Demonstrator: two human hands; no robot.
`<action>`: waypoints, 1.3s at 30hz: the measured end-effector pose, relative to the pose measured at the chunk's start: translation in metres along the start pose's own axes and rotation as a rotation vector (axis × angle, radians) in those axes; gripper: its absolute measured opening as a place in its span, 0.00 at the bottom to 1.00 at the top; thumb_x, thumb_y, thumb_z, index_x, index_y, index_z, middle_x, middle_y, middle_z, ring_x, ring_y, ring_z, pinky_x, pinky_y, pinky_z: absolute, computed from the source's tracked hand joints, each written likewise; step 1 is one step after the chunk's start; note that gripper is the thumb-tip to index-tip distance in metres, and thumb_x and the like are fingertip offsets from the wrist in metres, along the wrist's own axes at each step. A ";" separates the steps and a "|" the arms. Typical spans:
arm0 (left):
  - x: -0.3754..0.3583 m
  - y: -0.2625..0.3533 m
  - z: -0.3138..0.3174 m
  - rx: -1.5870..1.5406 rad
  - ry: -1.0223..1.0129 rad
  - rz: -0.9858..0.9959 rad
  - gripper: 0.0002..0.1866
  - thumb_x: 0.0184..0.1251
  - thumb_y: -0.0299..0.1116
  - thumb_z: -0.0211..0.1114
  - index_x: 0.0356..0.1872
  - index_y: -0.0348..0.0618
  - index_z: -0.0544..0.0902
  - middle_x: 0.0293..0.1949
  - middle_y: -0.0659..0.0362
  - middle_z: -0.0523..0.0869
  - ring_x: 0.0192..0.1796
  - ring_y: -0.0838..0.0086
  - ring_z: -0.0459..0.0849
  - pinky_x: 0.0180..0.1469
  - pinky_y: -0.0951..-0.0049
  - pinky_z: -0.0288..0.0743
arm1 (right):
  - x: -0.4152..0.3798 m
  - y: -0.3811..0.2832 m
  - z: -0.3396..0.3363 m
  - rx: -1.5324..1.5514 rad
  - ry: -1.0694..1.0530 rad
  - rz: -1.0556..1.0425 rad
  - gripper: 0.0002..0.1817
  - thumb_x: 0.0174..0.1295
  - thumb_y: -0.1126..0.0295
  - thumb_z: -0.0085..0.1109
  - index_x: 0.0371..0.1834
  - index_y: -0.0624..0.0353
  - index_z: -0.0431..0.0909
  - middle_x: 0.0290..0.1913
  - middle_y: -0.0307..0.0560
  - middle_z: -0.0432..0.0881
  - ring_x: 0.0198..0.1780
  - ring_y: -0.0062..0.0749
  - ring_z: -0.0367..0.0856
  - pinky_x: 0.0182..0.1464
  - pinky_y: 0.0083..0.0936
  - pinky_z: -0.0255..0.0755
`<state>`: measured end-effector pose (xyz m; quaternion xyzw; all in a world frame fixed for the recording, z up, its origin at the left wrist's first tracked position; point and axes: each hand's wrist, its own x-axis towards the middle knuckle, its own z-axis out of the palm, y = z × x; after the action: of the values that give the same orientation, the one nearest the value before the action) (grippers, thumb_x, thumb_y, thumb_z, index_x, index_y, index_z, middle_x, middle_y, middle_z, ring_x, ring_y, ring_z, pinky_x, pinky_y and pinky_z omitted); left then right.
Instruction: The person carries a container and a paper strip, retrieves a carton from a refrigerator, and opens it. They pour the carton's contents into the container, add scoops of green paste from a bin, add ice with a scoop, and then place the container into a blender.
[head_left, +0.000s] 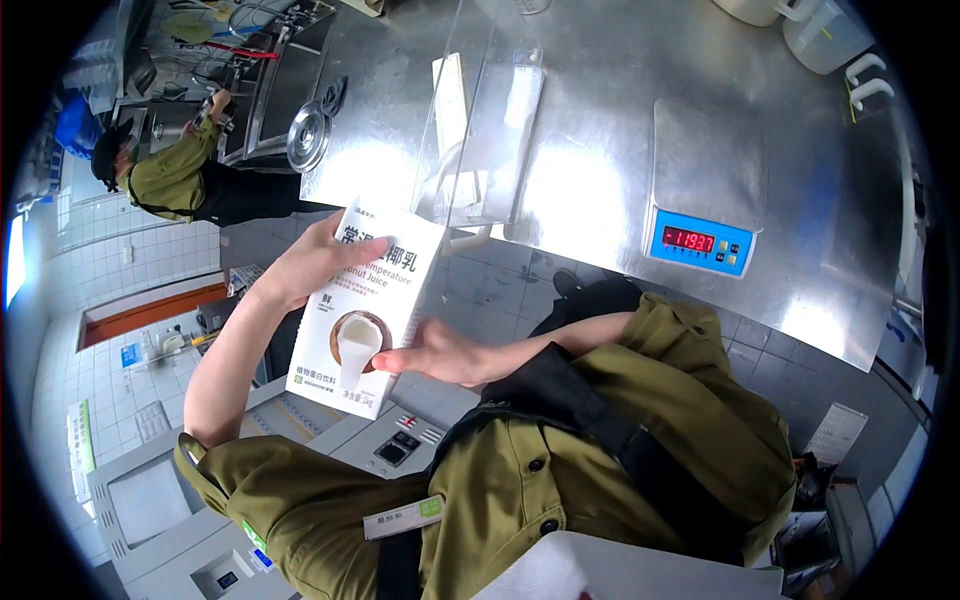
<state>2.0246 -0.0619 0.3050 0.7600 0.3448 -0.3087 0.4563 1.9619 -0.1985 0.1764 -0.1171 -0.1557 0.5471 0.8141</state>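
Between my hands is a white carton of coconut juice, tilted, its printed front with a halved coconut facing me. My left hand grips the top end, thumb lying across the lettering and fingers behind. Lower down, my right hand holds the side edge, its thumb pressed on the front near the coconut picture. The fingers behind the carton are hidden. The carton is in the air, off the near edge of the steel counter.
A scale with a blue panel and lit red digits stands on the counter. Clear plastic containers lie left of it, with white pitchers at the far right. A co-worker is by the sink, near a round metal lid.
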 end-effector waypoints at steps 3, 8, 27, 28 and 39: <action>-0.001 0.008 0.002 0.006 -0.005 -0.007 0.26 0.53 0.37 0.65 0.49 0.33 0.68 0.36 0.54 0.81 0.35 0.76 0.81 0.38 0.78 0.76 | 0.003 -0.003 0.000 0.040 -0.020 0.031 0.25 0.50 0.63 0.62 0.49 0.64 0.69 0.46 0.45 0.75 0.49 0.27 0.71 0.52 0.24 0.66; 0.002 0.011 -0.001 0.039 0.014 -0.041 0.25 0.53 0.36 0.65 0.49 0.34 0.68 0.36 0.55 0.81 0.35 0.78 0.81 0.38 0.78 0.76 | 0.000 -0.018 0.003 0.048 -0.018 0.138 0.24 0.52 0.64 0.61 0.49 0.65 0.68 0.45 0.44 0.74 0.48 0.25 0.72 0.51 0.24 0.67; 0.003 0.033 0.009 0.259 0.013 -0.061 0.26 0.53 0.38 0.64 0.50 0.35 0.69 0.36 0.55 0.81 0.36 0.76 0.81 0.38 0.77 0.76 | 0.008 -0.007 -0.001 0.089 -0.036 0.055 0.14 0.56 0.65 0.57 0.42 0.61 0.71 0.31 0.36 0.74 0.29 0.13 0.67 0.28 0.13 0.63; 0.003 0.033 0.010 0.264 0.015 -0.069 0.25 0.53 0.38 0.64 0.50 0.35 0.69 0.35 0.55 0.81 0.35 0.77 0.81 0.38 0.77 0.76 | 0.008 -0.006 -0.002 0.061 -0.038 0.054 0.14 0.56 0.65 0.57 0.41 0.61 0.71 0.30 0.35 0.74 0.27 0.12 0.67 0.25 0.12 0.62; 0.006 0.035 0.011 0.375 0.037 -0.059 0.26 0.50 0.41 0.67 0.47 0.36 0.71 0.33 0.56 0.81 0.34 0.78 0.80 0.36 0.77 0.76 | 0.008 0.004 -0.004 0.012 0.002 0.008 0.17 0.55 0.58 0.57 0.38 0.60 0.73 0.21 0.33 0.71 0.17 0.10 0.62 0.15 0.11 0.54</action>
<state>2.0545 -0.0822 0.3123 0.8268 0.3118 -0.3669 0.2909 1.9632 -0.1899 0.1723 -0.1131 -0.1511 0.5511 0.8128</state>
